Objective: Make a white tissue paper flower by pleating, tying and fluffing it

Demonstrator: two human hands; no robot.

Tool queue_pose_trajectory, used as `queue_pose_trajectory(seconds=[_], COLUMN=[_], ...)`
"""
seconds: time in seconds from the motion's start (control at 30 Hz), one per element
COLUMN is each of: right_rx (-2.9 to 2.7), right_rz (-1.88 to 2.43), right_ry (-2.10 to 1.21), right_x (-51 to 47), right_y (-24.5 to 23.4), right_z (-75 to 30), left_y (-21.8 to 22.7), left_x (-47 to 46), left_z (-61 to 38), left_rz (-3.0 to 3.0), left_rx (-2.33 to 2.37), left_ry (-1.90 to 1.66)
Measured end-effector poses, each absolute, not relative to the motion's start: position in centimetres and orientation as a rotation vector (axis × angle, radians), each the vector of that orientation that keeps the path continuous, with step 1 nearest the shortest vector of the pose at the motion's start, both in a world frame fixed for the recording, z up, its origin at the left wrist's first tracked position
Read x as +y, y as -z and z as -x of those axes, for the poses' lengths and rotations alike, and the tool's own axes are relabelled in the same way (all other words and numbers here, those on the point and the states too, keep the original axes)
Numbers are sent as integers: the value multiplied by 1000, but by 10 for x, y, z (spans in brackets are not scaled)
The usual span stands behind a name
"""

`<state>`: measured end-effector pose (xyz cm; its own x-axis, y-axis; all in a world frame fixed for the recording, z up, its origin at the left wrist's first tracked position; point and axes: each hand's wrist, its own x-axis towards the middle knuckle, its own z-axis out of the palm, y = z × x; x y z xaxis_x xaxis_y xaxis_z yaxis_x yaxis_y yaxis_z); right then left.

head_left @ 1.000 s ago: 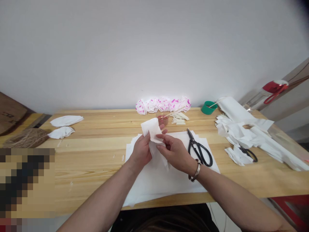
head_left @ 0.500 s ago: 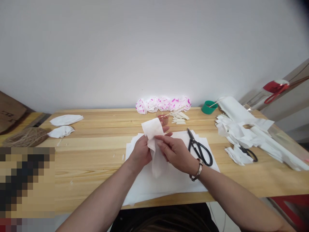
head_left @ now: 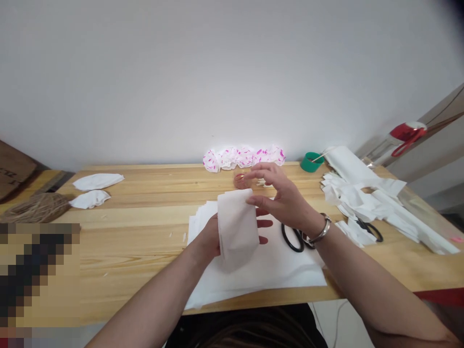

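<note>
The white sheet (head_left: pixel 237 224), long axis pointing away from you, covers your left hand (head_left: pixel 210 237), its grip unclear; your right hand (head_left: pixel 282 195), fingers apart, meets the far right corner.

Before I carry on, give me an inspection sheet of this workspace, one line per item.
Surface: wooden table; stacked white sheets beneath the hands.
Things in hand: white piece, paper or cloth unclear.
Clutter: black-handled scissors, blades hidden; another black handle beside white scraps, right; twine bundle, far left; reddish dish, green cup and pink-spotted bundles, back.
Hands: left hand behind the white piece, fingers showing past its edge; right hand open near its upper corner, contact unclear.
Cables: thin line on the floor, possibly a cable.
Surroundings: pale wall behind; red-capped bottle, right.
</note>
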<state>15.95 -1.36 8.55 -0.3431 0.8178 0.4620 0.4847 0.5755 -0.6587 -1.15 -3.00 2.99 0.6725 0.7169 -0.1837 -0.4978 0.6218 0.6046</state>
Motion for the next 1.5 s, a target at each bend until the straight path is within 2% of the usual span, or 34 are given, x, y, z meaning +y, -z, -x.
queue_pose_trajectory(seconds=[0.17,0.67,1.17,1.5], right_rx=[-2020,-1958,-1777,-1703], right_rz=[970,960,1162,1211], right_ry=[-648,-692,-1004,-1074], right_x=[-13,-17,-18,-19], right_y=[-89,-82,-79,-76], right_z=[-157,-158,-159,-161], left_y=[-30,-35,-38,-31], left_x=[-32,-38,-41,-36], left_z=[13,12,12,12], left_rz=[-585,-699,-741,-734], left_rx=[450,494,509,444], left_ry=[-669,-687,-707,-699])
